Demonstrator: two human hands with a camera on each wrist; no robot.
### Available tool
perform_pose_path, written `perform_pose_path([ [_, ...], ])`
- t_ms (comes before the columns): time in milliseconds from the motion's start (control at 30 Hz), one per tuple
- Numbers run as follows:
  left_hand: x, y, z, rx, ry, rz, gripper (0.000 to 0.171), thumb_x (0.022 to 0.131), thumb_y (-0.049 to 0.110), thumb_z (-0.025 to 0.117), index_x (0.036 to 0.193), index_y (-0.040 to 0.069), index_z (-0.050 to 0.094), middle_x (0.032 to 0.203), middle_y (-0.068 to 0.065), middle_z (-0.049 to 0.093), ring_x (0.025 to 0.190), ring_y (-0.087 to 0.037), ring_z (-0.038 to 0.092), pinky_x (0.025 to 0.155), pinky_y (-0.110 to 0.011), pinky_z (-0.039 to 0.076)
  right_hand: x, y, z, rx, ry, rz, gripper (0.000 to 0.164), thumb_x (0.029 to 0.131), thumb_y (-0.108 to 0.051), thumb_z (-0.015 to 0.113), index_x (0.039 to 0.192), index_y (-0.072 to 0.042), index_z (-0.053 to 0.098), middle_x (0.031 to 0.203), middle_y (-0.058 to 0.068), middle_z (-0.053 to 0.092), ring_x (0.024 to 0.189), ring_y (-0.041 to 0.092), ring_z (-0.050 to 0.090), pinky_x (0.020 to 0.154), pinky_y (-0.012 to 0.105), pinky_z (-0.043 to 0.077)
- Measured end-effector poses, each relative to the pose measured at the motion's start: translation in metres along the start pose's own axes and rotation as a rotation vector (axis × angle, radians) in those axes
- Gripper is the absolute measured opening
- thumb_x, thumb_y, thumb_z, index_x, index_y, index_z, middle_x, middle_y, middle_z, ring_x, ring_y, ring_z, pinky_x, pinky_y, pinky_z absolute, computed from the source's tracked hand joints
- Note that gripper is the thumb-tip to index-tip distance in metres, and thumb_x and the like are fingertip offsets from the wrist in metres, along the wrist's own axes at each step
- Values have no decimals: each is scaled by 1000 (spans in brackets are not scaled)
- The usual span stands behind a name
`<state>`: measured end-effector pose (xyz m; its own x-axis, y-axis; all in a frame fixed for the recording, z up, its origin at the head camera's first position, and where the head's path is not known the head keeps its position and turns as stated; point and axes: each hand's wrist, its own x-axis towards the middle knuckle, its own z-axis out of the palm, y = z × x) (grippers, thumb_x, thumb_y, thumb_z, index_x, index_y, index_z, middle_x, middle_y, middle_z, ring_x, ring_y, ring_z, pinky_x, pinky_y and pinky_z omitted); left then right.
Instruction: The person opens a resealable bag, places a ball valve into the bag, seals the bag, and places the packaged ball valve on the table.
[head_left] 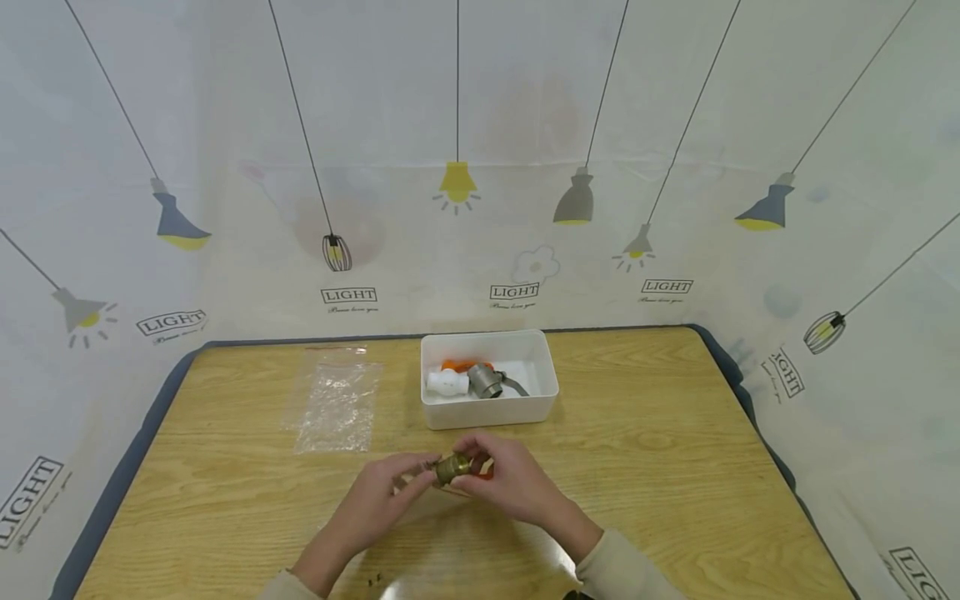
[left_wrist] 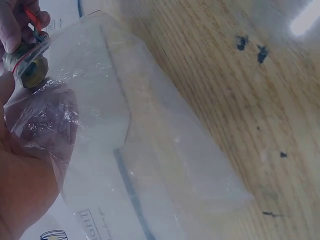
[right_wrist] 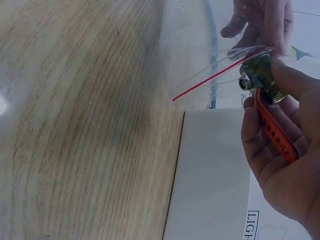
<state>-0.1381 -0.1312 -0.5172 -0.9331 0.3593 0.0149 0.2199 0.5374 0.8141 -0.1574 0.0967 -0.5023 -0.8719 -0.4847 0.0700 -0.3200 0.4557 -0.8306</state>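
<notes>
A brass ball valve [head_left: 452,469] with a red lever handle [right_wrist: 274,131] is between the two hands above the table. My right hand [head_left: 513,479] grips the valve body between thumb and fingers, the lever lying along the fingers. A clear zip bag [left_wrist: 150,120] with a red seal line hangs from my left hand [head_left: 378,500], which holds it near its mouth. One end of the valve sits at the bag's mouth, behind the film in the left wrist view. The bag hides part of the left fingers.
A white box [head_left: 487,412] stands just beyond the hands. In it lie a white plastic fitting [head_left: 447,383], a grey metal valve [head_left: 485,382] and an orange piece [head_left: 465,365]. Flat clear bags [head_left: 337,408] lie to the left on the wooden table [head_left: 645,400].
</notes>
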Motion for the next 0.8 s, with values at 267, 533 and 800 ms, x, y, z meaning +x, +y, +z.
perform_pose_path([
  [267, 1, 2, -2, -46, 15, -13, 33, 100, 44, 49, 116, 25, 70, 121, 5, 69, 112, -18, 66, 86, -31, 57, 0, -2, 0, -56, 25, -29, 32, 84, -26, 76, 111, -14, 65, 97, -5, 71, 80, 3, 62, 67, 19, 52],
  [533, 3, 5, -1, -87, 76, 4, 34, 102, 41, 47, 114, 21, 72, 121, 6, 69, 115, -18, 65, 95, -38, 54, 1, -3, 3, -60, 64, -3, 32, 84, -23, 77, 111, -11, 63, 95, -2, 72, 76, 3, 63, 68, 19, 53],
  [800, 5, 7, 1, -110, 58, -20, 35, 102, 42, 45, 116, 22, 71, 123, 1, 69, 118, -19, 63, 93, -36, 54, 3, -2, -1, 24, -14, 44, 34, 86, -33, 73, 114, -16, 64, 98, -2, 71, 80, 4, 63, 69, 20, 52],
])
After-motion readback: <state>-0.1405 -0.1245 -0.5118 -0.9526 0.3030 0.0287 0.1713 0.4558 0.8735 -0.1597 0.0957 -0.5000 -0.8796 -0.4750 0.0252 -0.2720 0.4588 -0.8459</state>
